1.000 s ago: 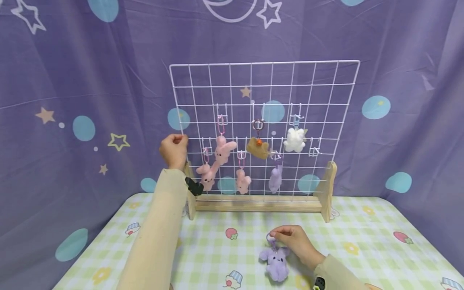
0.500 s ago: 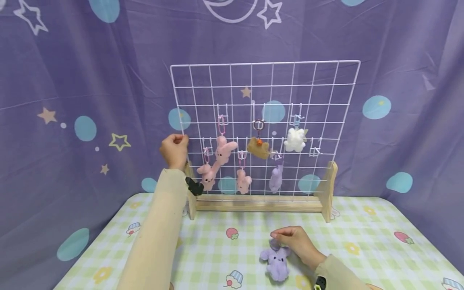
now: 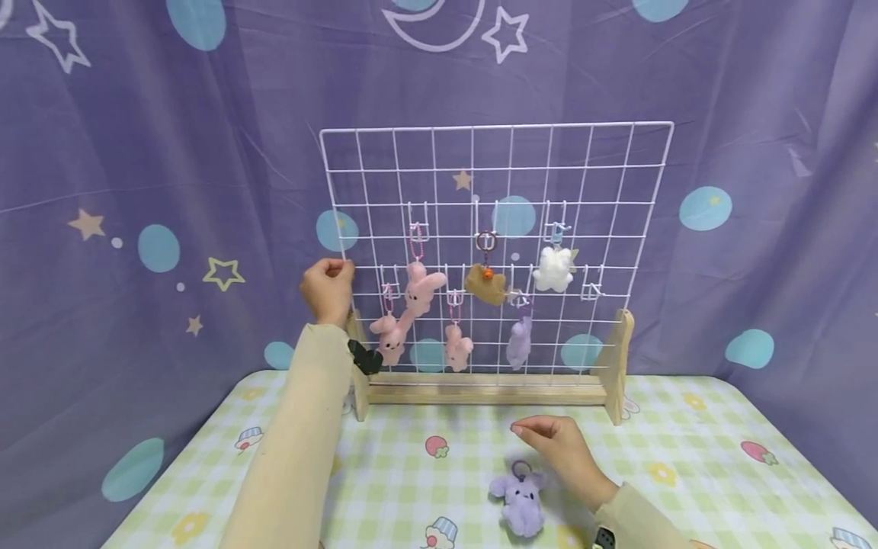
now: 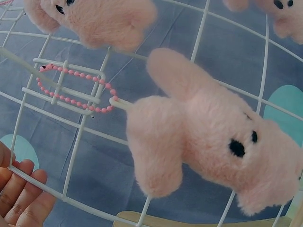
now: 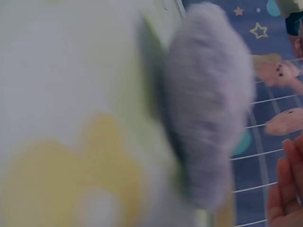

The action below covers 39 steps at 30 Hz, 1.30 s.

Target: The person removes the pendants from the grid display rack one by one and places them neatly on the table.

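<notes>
My left hand (image 3: 328,291) pinches the left edge wire of a white wire grid rack (image 3: 497,126). In the left wrist view, its curled fingers (image 4: 23,194) lie round that wire, beside a pink plush bunny keychain (image 4: 213,137) hung by a pink bead chain. My right hand (image 3: 564,457) is just above a purple plush keychain (image 3: 523,509) on the table, thumb and forefinger tips close together with nothing between them. The purple keychain's dark ring (image 3: 522,468) stands below those fingertips, apart from them. In the right wrist view, the purple plush (image 5: 208,104) looms large and blurred.
On the rack hang more pink bunnies (image 3: 422,290), a brown plush (image 3: 485,284) with an orange bell, a white plush (image 3: 554,268) and another purple plush (image 3: 519,343). A bare hook (image 3: 591,291) is at the right. Wooden feet (image 3: 620,366) hold the rack on a checked tablecloth (image 3: 384,473).
My right hand has let go of the purple keychain's ring and risen slightly; the plush stays on the table. The left hand keeps its grip on the rack. The head view tilts a little.
</notes>
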Motion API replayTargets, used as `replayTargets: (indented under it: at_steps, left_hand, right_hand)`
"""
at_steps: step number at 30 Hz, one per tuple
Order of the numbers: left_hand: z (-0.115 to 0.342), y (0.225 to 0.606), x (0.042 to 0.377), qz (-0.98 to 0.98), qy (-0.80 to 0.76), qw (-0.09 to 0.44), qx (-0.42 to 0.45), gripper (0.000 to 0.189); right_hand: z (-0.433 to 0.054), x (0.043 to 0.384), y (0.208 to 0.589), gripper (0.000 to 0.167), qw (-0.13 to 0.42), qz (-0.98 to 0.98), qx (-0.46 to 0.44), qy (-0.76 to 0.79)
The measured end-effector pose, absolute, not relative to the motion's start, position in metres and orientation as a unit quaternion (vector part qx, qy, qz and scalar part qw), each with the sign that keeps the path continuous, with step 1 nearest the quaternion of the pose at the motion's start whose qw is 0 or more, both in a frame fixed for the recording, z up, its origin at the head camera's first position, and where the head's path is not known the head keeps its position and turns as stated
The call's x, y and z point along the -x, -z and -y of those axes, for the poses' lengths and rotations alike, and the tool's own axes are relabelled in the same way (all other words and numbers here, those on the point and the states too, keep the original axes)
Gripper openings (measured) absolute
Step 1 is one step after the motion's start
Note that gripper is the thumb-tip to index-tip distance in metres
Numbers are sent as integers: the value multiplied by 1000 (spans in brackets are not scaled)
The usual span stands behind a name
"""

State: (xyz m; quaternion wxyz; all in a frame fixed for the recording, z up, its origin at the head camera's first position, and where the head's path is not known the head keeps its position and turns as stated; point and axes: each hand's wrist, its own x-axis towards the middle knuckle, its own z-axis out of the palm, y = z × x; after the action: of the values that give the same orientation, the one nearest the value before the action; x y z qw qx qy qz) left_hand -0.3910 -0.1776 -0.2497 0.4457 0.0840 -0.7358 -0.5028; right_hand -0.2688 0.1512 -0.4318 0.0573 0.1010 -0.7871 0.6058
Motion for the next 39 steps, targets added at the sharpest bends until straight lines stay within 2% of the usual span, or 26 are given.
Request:
replayTargets:
  at_steps: [7, 14, 21, 39]
  left_hand:
    - [180, 249, 391, 736, 506, 441, -87, 19]
    - [180, 249, 392, 737, 506, 439, -88, 19]
    - [180, 249, 391, 738, 509, 435, -87, 19]
    - [179, 251, 391, 740, 502, 441, -82, 20]
  right_hand:
    - [-156, 274, 388, 16, 177, 789, -161, -567]
    - [-161, 293, 358, 22, 243, 759, -118, -593]
    - [-153, 298, 335, 31, 246, 738, -96, -621]
    - [-136, 333, 322, 26, 302, 720, -37, -624]
